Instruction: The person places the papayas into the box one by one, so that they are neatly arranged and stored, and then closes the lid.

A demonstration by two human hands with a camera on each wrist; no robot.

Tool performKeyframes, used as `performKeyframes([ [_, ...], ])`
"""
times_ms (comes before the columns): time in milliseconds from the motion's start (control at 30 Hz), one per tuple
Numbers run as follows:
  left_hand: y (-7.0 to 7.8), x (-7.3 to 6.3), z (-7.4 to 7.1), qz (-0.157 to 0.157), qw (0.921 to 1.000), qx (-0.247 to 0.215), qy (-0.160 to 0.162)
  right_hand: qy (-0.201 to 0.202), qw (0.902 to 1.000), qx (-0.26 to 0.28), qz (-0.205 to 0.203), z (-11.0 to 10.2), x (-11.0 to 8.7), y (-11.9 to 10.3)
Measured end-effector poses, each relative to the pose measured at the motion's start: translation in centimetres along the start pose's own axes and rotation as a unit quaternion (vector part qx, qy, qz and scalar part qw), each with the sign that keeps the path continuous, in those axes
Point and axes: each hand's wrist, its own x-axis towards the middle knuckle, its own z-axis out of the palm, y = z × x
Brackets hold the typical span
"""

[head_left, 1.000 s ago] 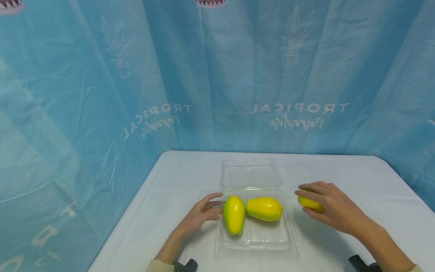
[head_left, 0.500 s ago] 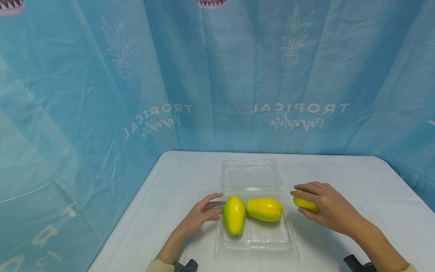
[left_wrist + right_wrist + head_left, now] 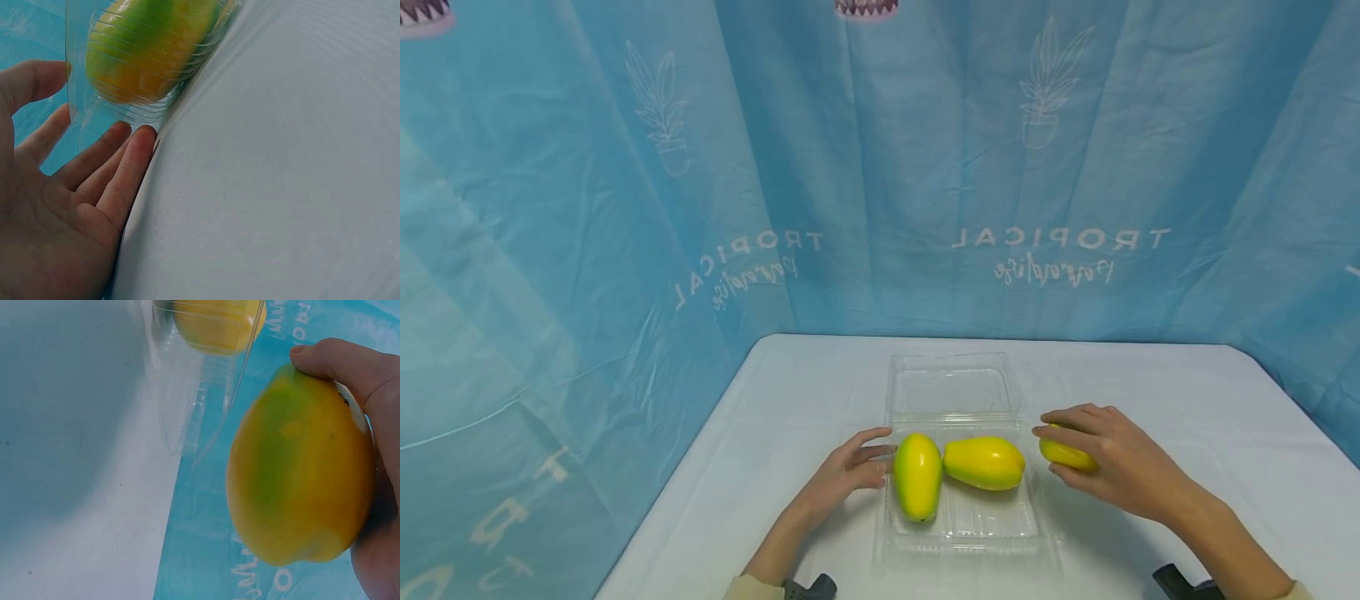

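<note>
A clear plastic container (image 3: 973, 522) lies on the white counter (image 3: 1157, 379), its clear lid (image 3: 953, 390) laid back on the container's far side. Inside the container rest two yellow-green fruits: the first fruit (image 3: 917, 477), along the container's left side, points lengthwise from near to far, while the second fruit (image 3: 984, 462), toward the container's right side, lies crosswise with its narrow end against or just beside the first. At the container's left edge is the left hand (image 3: 844, 477), its grip wide and holding no fruit, the fingers extended toward the clear wall and the thumb at the edge. To the right of the container, the right hand (image 3: 1116, 462) holds a third fruit (image 3: 1063, 454), its grip closed around the fruit from above, with the thumb at one end in the right wrist view. That held fruit is near the container but apart from its right wall, raised above the counter. Pale sleeves with dark wrist devices show on the near side of the container. Beyond the container hangs a blue curtain (image 3: 910, 183) printed with potted plants and mirrored lettering reading "TROPICAL Paradise".
</note>
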Motion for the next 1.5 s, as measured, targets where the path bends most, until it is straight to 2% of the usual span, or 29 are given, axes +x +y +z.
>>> performKeyframes([
  [233, -0.2, 0.0, 0.0, 0.008, 1.0, -0.005, -0.003, -0.006, 1.0, 0.003, -0.002, 0.3, 0.0, -0.3],
  [367, -0.2, -0.1, 0.0, -0.001, 0.9999, -0.008, -0.006, -0.01, 0.9999, 0.0, -0.005, 0.5, 0.0, -0.4],
  [633, 0.2, -0.2, 0.0, -0.002, 1.0, -0.004, -0.002, 0.01, 0.9997, 0.004, -0.022, 0.5, 0.4, -0.6],
  [1200, 0.3, -0.2, 0.1, 0.004, 1.0, -0.007, -0.005, 0.021, 0.9995, 0.018, -0.015, 0.3, 1.0, -1.2],
  [1500, 0.3, -0.2, 0.0, 0.0, 0.9999, -0.01, -0.005, -0.001, 0.9999, 0.014, -0.009, 0.3, 1.4, -1.7],
])
